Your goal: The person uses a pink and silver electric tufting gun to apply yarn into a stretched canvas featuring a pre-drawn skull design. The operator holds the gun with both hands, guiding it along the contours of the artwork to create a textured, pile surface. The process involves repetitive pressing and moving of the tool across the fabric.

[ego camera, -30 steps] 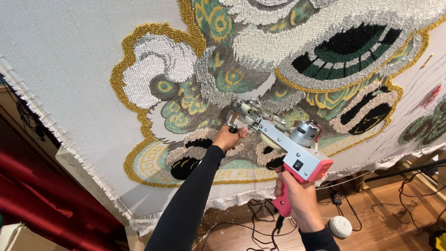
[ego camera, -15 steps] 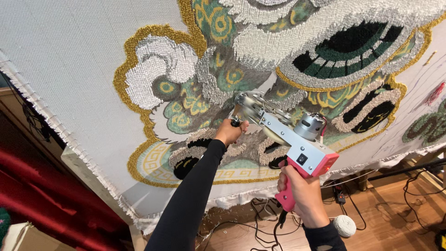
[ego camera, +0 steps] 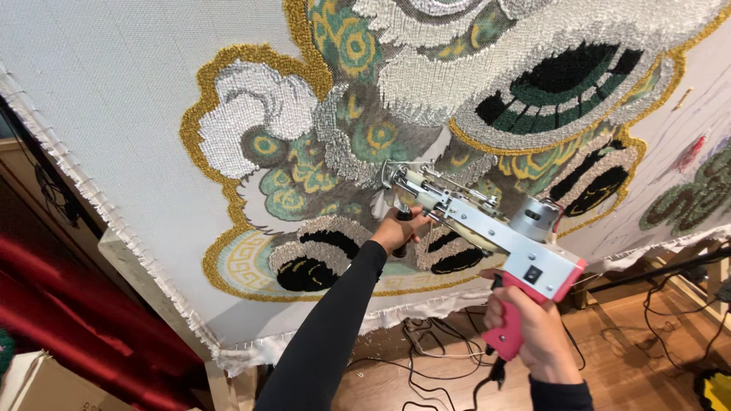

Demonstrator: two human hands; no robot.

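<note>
At the far left, the white cloth (ego camera: 114,99) is stretched over a wooden frame (ego camera: 145,293) and pinned along its edge, and much of it is bare there. Further in, a gold-bordered yarn picture (ego camera: 320,152) of white, green, grey and black fills the cloth. The left hand (ego camera: 397,230), in a black sleeve, has its fingers closed around the front handle of the tufting gun (ego camera: 487,228), just below the nose, which is pressed against a small bare patch between grey and green yarn. The right hand (ego camera: 533,327) is wrapped around the pink rear grip; whether a finger presses the trigger I cannot tell. Cables (ego camera: 434,358) lie on the wooden floor beneath. The work looks to be mid-fill, a gap being closed. The next stroke calls for firm, steady pressure into the cloth while guiding the gun along the patch's edge.
</note>
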